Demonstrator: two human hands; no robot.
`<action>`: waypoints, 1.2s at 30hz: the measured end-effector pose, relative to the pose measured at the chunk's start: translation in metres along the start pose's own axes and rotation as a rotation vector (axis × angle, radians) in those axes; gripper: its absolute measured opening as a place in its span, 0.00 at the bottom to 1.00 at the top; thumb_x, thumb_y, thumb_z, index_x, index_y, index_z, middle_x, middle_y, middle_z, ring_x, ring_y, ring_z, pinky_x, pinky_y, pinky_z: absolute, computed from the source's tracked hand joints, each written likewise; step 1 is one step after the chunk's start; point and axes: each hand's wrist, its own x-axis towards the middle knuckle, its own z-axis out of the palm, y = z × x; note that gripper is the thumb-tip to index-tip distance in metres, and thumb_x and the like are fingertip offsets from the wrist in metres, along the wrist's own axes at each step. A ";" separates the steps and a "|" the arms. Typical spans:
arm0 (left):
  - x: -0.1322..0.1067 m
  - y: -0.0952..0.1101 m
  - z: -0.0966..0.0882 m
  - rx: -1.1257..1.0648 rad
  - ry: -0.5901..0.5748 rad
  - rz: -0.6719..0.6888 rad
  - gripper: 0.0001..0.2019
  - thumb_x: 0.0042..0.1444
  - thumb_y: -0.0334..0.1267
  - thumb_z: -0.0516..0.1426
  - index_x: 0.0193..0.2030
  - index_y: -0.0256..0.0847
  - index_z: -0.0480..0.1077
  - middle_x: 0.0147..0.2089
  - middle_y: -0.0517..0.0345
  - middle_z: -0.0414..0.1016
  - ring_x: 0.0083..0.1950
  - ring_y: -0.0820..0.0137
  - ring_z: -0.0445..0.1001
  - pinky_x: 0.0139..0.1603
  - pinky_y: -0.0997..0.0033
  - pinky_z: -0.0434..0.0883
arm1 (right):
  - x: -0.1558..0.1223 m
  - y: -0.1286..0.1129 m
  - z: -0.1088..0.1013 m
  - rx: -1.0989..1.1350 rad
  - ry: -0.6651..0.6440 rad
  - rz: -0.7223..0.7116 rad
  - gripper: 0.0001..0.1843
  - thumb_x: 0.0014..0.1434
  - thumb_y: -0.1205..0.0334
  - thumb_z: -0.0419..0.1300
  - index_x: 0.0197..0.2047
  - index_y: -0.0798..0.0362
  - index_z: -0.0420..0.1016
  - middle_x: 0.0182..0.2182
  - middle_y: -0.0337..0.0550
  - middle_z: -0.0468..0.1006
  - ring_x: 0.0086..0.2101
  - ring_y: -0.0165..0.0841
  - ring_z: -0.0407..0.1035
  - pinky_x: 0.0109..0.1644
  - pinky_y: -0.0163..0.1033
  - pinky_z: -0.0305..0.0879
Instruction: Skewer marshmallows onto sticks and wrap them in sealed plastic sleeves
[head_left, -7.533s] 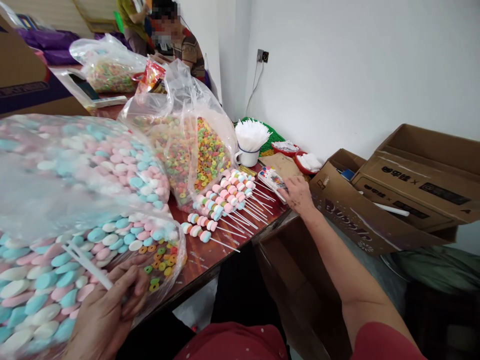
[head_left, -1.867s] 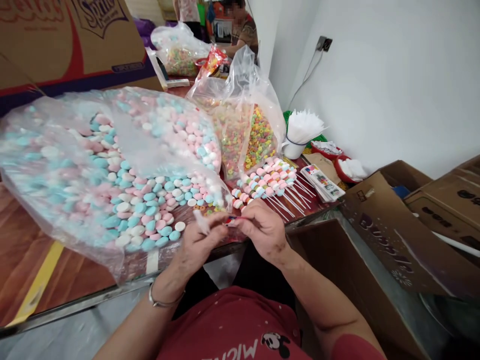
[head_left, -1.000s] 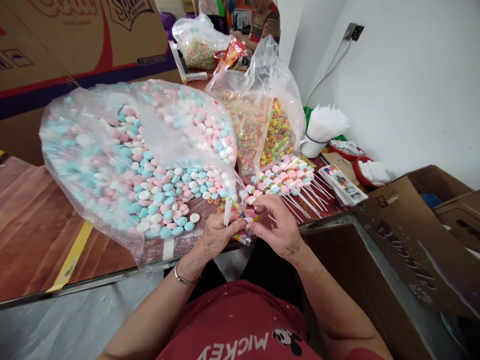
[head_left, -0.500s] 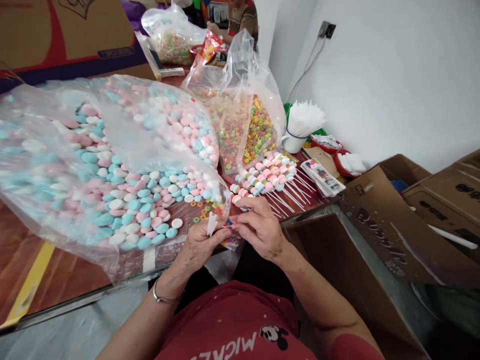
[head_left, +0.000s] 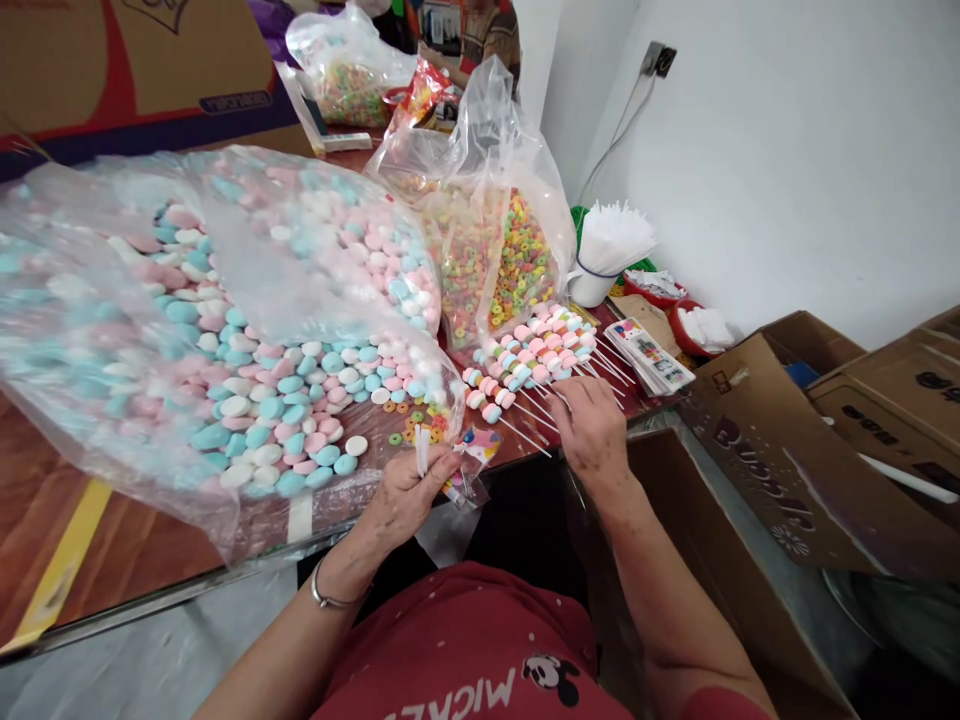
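White sticks [head_left: 422, 450] stand up from the left hand [head_left: 409, 495], whose fingers are folded around them; at its thumb side it also pinches a clear printed packet [head_left: 480, 448]. The right hand [head_left: 592, 425] is half curled, with its fingertips at the sticks of the skewers [head_left: 536, 345]; whether it grips one cannot be told. The skewers lie just beyond it and to its left, pastel marshmallows and rings threaded on, sticks pointing its way.

Just past the left hand are loose rings [head_left: 411, 418]. Beyond and left of that hand sprawls a big bag [head_left: 270, 255], full of pink, blue and white marshmallows [head_left: 270, 408]. Farther beyond both hands sits a cloudy bag [head_left: 487, 110] of coloured rings.

Beyond the right hand a mug [head_left: 590, 288] is packed with more white sticks. Nearer, to that hand's right, lies a pile of cards [head_left: 651, 358]; past it, a red bowl [head_left: 681, 332] holds white pieces. Farther right stands a carton [head_left: 757, 450]. Far beyond the left hand, another bag [head_left: 349, 38] also holds coloured rings.
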 end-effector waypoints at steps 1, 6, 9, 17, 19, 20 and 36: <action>0.000 0.000 0.000 0.009 -0.010 0.011 0.21 0.61 0.50 0.56 0.22 0.39 0.69 0.20 0.63 0.60 0.24 0.74 0.58 0.26 0.74 0.59 | 0.001 0.008 0.003 -0.178 -0.074 -0.011 0.08 0.67 0.66 0.54 0.39 0.54 0.75 0.35 0.50 0.75 0.39 0.42 0.64 0.44 0.46 0.61; 0.002 0.001 -0.002 0.007 -0.055 0.021 0.22 0.61 0.52 0.55 0.22 0.38 0.69 0.20 0.63 0.58 0.25 0.74 0.56 0.25 0.74 0.58 | 0.004 0.025 0.022 -0.452 -0.206 -0.048 0.12 0.63 0.74 0.56 0.30 0.55 0.76 0.31 0.50 0.72 0.36 0.42 0.60 0.39 0.45 0.55; 0.003 0.001 -0.005 0.003 -0.061 0.000 0.24 0.61 0.54 0.55 0.21 0.39 0.66 0.21 0.63 0.57 0.25 0.74 0.55 0.24 0.74 0.56 | 0.009 0.029 0.015 -0.470 -0.142 -0.082 0.14 0.65 0.74 0.54 0.31 0.55 0.76 0.29 0.49 0.71 0.34 0.41 0.60 0.38 0.44 0.55; 0.004 -0.002 -0.018 -0.041 -0.076 -0.095 0.24 0.58 0.56 0.56 0.22 0.38 0.65 0.21 0.64 0.55 0.25 0.76 0.52 0.24 0.75 0.54 | 0.022 0.032 -0.067 0.132 0.108 -0.234 0.08 0.65 0.67 0.59 0.43 0.47 0.78 0.34 0.41 0.78 0.32 0.35 0.70 0.39 0.44 0.64; 0.003 -0.007 -0.020 -0.079 -0.078 -0.134 0.24 0.57 0.57 0.57 0.22 0.37 0.66 0.21 0.63 0.56 0.25 0.75 0.53 0.24 0.76 0.54 | 0.022 0.027 -0.075 0.177 0.080 -0.268 0.08 0.65 0.67 0.60 0.43 0.46 0.79 0.33 0.40 0.79 0.31 0.35 0.70 0.38 0.45 0.65; 0.003 -0.010 -0.020 -0.103 -0.079 -0.155 0.24 0.57 0.57 0.57 0.23 0.37 0.67 0.21 0.63 0.57 0.25 0.75 0.53 0.23 0.76 0.54 | 0.021 0.025 -0.077 0.183 0.066 -0.288 0.08 0.65 0.67 0.60 0.43 0.46 0.79 0.33 0.40 0.79 0.30 0.35 0.70 0.38 0.45 0.65; 0.003 -0.017 -0.020 -0.236 -0.143 -0.277 0.25 0.54 0.59 0.60 0.23 0.38 0.65 0.21 0.64 0.57 0.22 0.77 0.55 0.21 0.76 0.53 | 0.023 0.032 -0.079 0.228 -0.031 -0.387 0.08 0.65 0.67 0.60 0.44 0.47 0.80 0.30 0.41 0.78 0.31 0.36 0.67 0.37 0.45 0.66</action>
